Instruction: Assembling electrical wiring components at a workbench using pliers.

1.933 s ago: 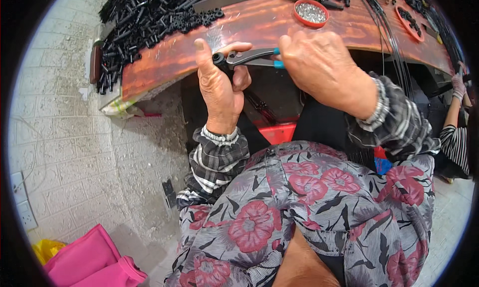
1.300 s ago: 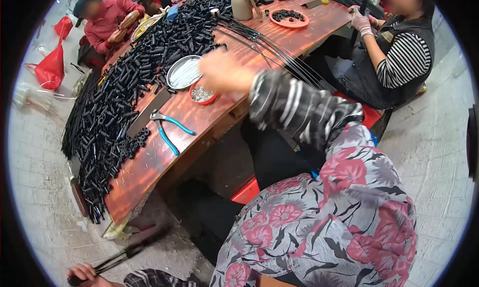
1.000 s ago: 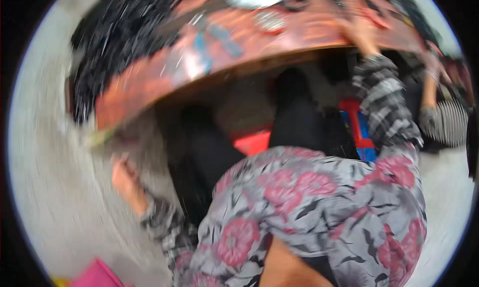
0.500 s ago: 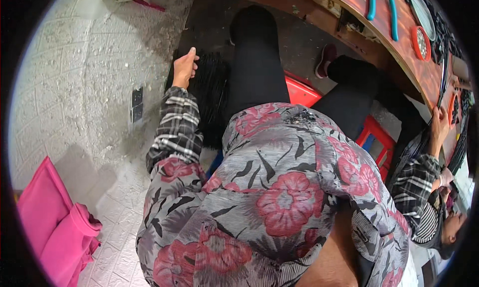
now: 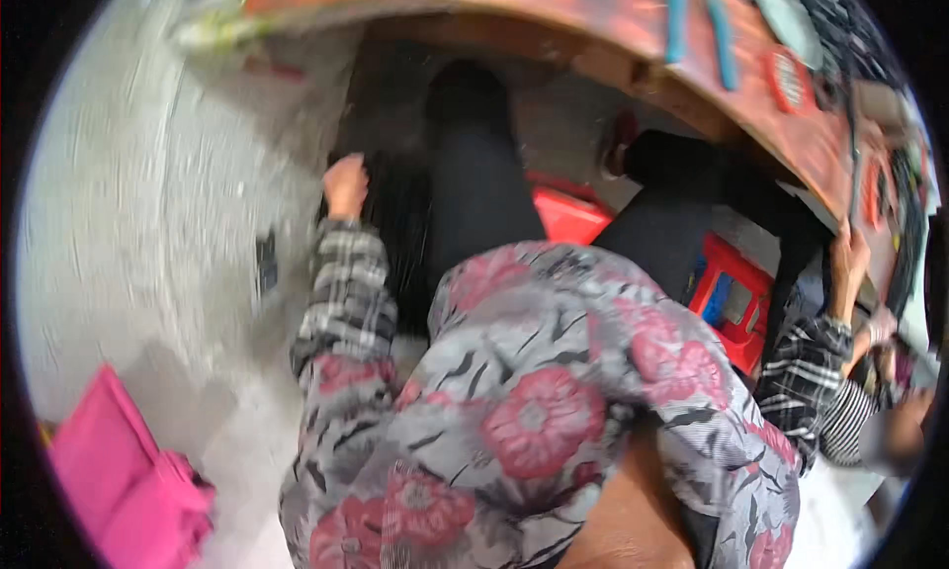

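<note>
My left hand (image 5: 346, 186) is out to the left with its fingers curled in. Blur hides whether anything is in them. Beside it, next to my left leg, hangs a thick bundle of thin black strands (image 5: 397, 228), perhaps cables. Over at the right, near the table's edge, my right hand (image 5: 848, 262) is closed round a dark, slender bundle of strands (image 5: 852, 154) that runs up across the tabletop. Motion smears the whole picture, so the fingertips are unclear.
The reddish-brown table (image 5: 583, 10) curves along the top and right. On it lie blue-handled pliers (image 5: 721, 40), a red round dish (image 5: 788, 80) and a pale oval dish (image 5: 788, 20). Red stools (image 5: 732, 297) stand below. A pink bag-like thing (image 5: 124, 470) is at lower left; another person sits at right.
The view has shifted, so the table shows more at the top. My left hand appears lower, still beside the black strands. My right hand keeps its hold on the dark bundle.
</note>
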{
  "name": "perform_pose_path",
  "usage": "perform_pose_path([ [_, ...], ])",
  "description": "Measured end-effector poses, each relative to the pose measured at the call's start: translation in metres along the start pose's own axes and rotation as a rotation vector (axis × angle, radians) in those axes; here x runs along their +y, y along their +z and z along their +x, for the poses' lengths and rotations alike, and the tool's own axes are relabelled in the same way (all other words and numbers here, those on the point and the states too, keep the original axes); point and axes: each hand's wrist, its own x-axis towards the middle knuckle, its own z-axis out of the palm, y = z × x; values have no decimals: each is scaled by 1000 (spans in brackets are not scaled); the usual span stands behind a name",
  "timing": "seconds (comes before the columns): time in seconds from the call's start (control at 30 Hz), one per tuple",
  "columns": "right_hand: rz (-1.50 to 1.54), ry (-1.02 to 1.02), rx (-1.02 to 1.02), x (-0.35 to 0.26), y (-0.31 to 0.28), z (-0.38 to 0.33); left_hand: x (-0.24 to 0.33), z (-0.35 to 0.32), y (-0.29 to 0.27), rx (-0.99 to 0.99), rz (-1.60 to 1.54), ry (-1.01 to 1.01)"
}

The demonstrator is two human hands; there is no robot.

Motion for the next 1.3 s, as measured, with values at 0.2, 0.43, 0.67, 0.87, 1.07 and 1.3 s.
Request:
perform_pose_path([
  [0.2,297,511,138,2,-17,1,48,-52,9,-163,82,197],
  [0.43,-26,471,246,6,-22,-1,70,-96,93,-485,170,274],
  [0.67,-126,250,405,15,-26,-13,76,-126,112,-657,185,322],
  [0.87,67,427,207,22,-38,-5,85,-147,124,-753,153,321],
  [1.07,183,443,227,24,-32,-17,83,-160,116,-766,145,335],
  [1.3,614,553,176,36,-39,-11,79,-160,115,-757,153,295],
])
